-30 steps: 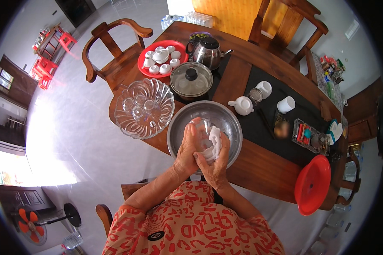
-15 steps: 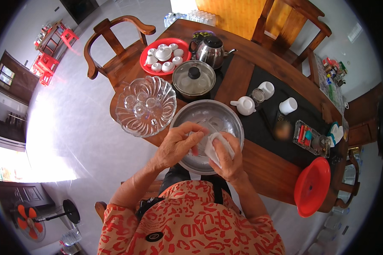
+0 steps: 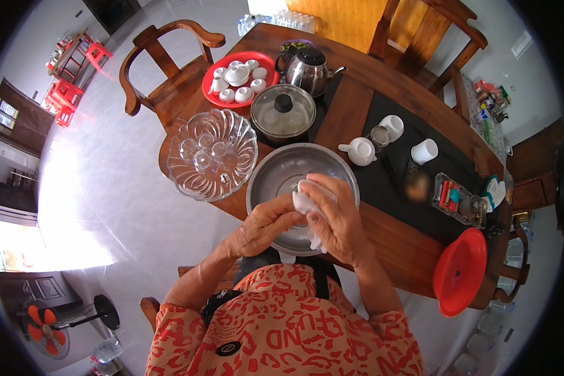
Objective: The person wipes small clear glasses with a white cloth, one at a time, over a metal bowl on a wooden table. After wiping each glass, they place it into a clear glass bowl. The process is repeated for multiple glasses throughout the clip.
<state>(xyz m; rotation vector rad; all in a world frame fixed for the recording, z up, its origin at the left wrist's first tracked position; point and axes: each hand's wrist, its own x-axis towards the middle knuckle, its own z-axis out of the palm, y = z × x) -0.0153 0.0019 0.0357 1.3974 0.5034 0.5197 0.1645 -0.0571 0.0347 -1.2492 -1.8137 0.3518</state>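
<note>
Both my hands meet above a stainless steel basin (image 3: 266, 169) at the table's near edge. My right hand (image 3: 337, 219) is closed on a crumpled white cloth (image 3: 306, 202), its fingers bent over the top while a corner hangs below. My left hand (image 3: 266, 227) is closed against the cloth from the left; whatever its fingers grip is covered by the cloth and the hands. Left of the basin, a scalloped clear glass bowl (image 3: 185, 178) holds several small glasses (image 3: 202, 160). Just behind the basin stands a pot with a glass lid (image 3: 276, 122).
A red tray (image 3: 212, 97) carries a white tea set, beside a steel kettle (image 3: 307, 75). To the right are a white teapot (image 3: 361, 151), a white cup (image 3: 424, 151) and a glass tray of small items (image 3: 457, 203). A red basin (image 3: 460, 272) sits at the right edge.
My hands have come together, the left moving right and down to the cloth. The cloth now wraps over the left fingertips. The view has shifted slightly; the tableware stays in place.
</note>
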